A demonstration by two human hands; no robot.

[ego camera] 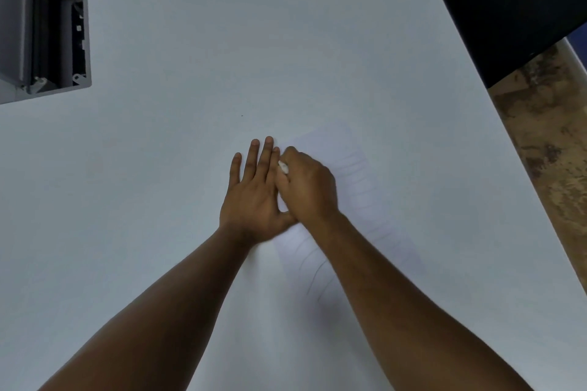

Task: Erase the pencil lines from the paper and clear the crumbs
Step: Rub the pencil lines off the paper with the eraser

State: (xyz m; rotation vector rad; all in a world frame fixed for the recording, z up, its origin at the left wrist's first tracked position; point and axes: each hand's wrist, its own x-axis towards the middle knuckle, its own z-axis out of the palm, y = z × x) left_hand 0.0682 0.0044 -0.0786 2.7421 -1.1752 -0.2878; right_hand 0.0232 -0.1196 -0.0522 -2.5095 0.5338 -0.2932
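While the left hand (254,197) lies flat on the paper (355,200), the right hand (305,187) grips an eraser (283,167).

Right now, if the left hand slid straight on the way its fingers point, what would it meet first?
Nothing nearby, as far as the picture shows. The left hand lies flat with its fingers pointing away across the bare white table. The right hand with the eraser sits beside it, off that line.

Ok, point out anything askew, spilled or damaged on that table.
Nothing stands out. The paper lies flat on the table, set at an angle, pencil lines unerased. The left hand presses flat beside the right hand, which grips the eraser.
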